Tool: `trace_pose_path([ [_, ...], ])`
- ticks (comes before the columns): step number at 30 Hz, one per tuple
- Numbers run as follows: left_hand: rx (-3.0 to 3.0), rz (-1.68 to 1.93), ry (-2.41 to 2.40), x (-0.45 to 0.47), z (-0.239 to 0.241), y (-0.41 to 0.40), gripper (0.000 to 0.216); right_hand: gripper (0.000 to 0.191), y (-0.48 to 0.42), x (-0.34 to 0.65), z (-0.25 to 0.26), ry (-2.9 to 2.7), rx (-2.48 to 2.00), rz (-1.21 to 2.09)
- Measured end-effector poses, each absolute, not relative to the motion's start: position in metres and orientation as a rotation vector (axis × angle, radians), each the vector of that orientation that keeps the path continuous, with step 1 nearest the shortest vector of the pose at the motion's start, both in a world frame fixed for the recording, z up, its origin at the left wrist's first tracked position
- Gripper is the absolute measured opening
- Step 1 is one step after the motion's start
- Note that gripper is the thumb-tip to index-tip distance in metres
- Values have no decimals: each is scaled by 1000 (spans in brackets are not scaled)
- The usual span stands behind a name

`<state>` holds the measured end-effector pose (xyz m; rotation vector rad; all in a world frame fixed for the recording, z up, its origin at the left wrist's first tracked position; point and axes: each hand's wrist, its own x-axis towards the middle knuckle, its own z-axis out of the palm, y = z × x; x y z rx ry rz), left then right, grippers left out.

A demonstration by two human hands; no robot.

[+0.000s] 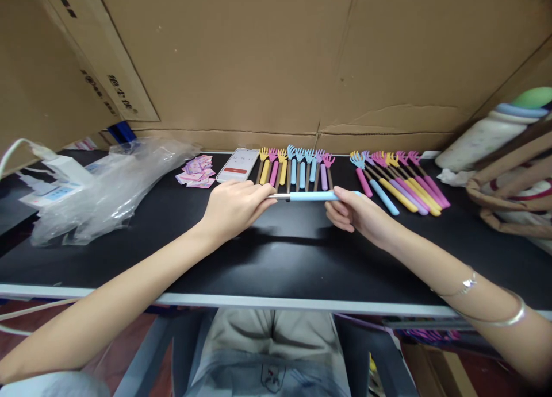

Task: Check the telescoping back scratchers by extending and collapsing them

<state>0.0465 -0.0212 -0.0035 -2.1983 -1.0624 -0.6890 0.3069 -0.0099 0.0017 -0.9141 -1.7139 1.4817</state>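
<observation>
Both my hands hold one back scratcher [311, 196] level above the black table. Its handle is light blue, and a metal rod shows at its left end. My left hand [236, 206] is closed round the rod end, hiding whatever head is there. At the other end, my right hand [348, 209] pinches the blue handle. Behind it stands a row of back scratchers [294, 172] with yellow, pink, blue and purple claw heads. To the right lies a slanted group of similar back scratchers [403, 193].
A phone [237, 166] and a pile of small pink packets [197, 172] lie left of the row. Farther left are a clear plastic bag [116, 184] and a white power strip [69, 170]. A bottle [487, 134] and a brown bag [495, 196] stand right. Cardboard [241, 58] walls the back.
</observation>
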Motion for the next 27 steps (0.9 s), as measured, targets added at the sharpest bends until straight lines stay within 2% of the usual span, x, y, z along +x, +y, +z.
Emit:
trace_pose_path([
  [16,-2245,-667,-1035,45,-7,-18,38,45,-16,303,6,-1868,-898,1152],
  [23,-2276,-720,-1103,42,3,-21,28,28,-13,313,12,-1981,-1026,695],
  [27,-2262,-680,-1130,37,8,-19,24,26,-11,316,14,-2078,-1071,523],
])
